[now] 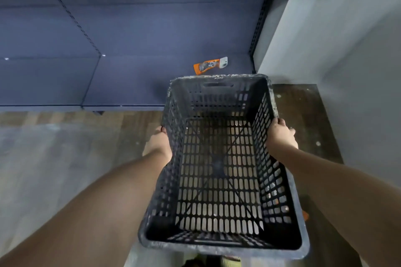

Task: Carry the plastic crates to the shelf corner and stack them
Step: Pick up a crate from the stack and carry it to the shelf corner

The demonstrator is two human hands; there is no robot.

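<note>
Fingers: both hands grip the crate (217, 97). The right hand (282, 135) has its fingers (278, 122) curled over the right long rim. The left hand (159, 144) clasps the outside of the left wall, its fingers mostly hidden behind the mesh.
Shelf: blue shelf (121, 80), low base deck, ahead and to the left; its right end meets the wall.
Wall: grey wall (347, 50) on the right, forming the corner with the shelf end.
Floor: wood-pattern floor (65, 158), with a darker patch in the corner beside the wall.
Crate: black, perforated, empty and held clear of the floor; its far end reaches over the shelf's front edge, near the corner.
Packet: orange packet (210, 65) lying on the shelf deck, just beyond the crate's far rim.
Step in hand: judged to be the carry's end — the approach to the corner before set-down.
Procedure: keep the crate level and square its long sides to the wall. Lower it with both hands together. Release only once the base sits flat, so the next crate can seat cleanly.
Caution: keep the far rim clear of the shelf edge and the packet.
Not visible: no other crate or existing stack is in frame. The floor under the crate shows only through the mesh, and an orange scrap at the right wall's lower edge cannot be identified.
</note>
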